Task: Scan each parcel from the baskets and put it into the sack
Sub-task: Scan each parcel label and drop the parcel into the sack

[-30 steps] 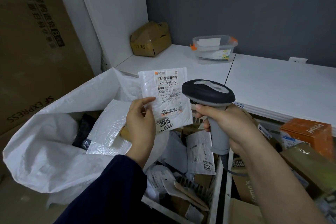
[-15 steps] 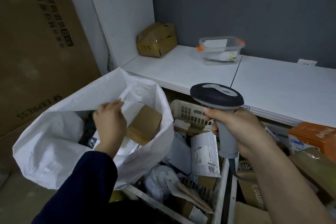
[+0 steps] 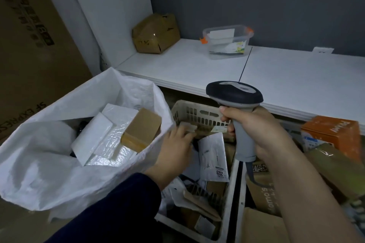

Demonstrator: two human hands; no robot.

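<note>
The white woven sack [image 3: 59, 173] stands open at the left, holding white padded mailers [image 3: 102, 140] and a small brown box [image 3: 142, 130]. To its right a cream plastic basket [image 3: 197, 114] is full of parcels, with a white mailer marked 2028 [image 3: 213, 158] lying on top. My left hand [image 3: 175, 150] reaches over the sack's rim into the basket, its fingers on a small pale parcel [image 3: 188, 126] near the basket's far wall; it is blurred. My right hand [image 3: 260, 134] grips the grey handle of the barcode scanner [image 3: 235, 94], held upright above the basket.
A white shelf [image 3: 276, 77] runs behind the baskets, bearing a taped brown box [image 3: 156, 33] and a clear plastic tub [image 3: 227, 43]. A second basket at the right holds brown boxes [image 3: 262, 193] and an orange box [image 3: 333, 134]. Large cardboard cartons [image 3: 29, 45] stand at the left.
My left hand held a white labelled mailer by the scanner, dropped it into the sack, then swung right into the basket. The right hand has kept hold of the scanner.
</note>
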